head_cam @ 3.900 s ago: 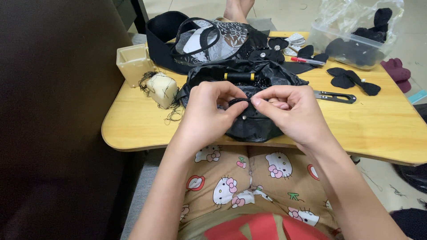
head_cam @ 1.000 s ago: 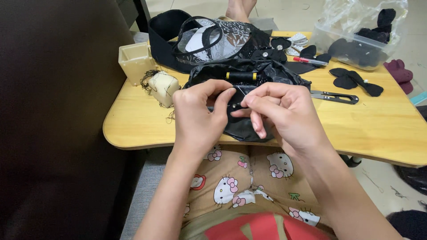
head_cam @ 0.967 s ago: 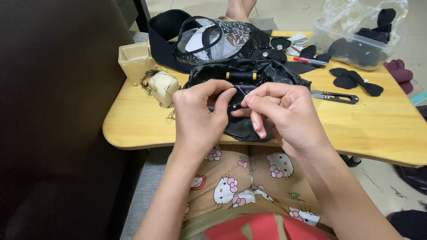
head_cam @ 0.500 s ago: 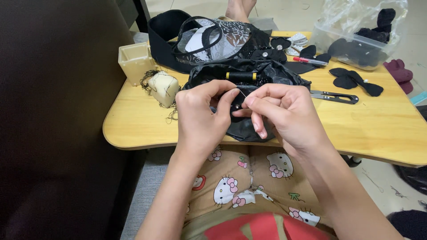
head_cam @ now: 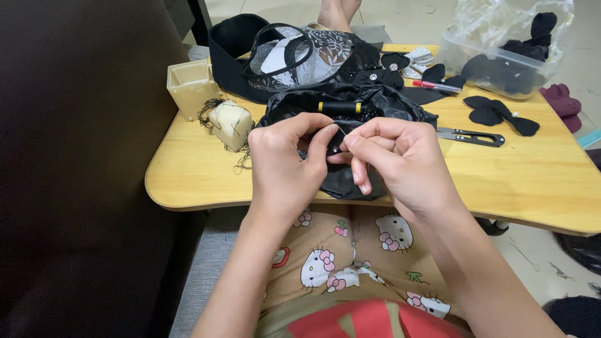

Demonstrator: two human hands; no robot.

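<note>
Over the desk's near edge: both hands are meeting above a black bag.
Left hand (head_cam: 285, 166): its fingers are curling together, pinching a small black piece between thumb and forefinger; most of that piece is hidden.
Right hand (head_cam: 397, 163): its fingers are pressing together on a thin needle (head_cam: 341, 131), the thumb and forefinger tips touching those of the left.
Needle: it is slanting up and away from the right fingertips toward the left hand's; its tip is too fine to place exactly.
Key relation: the pinched piece is sitting just left of the right fingertips, touching them, so the right hand is the nearer one to the needle and the left is only steadying.
Bag (head_cam: 350, 109): crumpled black plastic, lying on the desk (head_cam: 188, 169) under and behind the hands, with a black spool (head_cam: 339, 107) resting on top.
Left of the hands: a cream pincushion (head_cam: 230, 124) tangled in thread, and a cream box (head_cam: 190, 86) behind it.
Right of the hands: snips (head_cam: 471, 135), black bows (head_cam: 498, 112), a red pen (head_cam: 435, 86), and a clear tub (head_cam: 501, 62).
</note>
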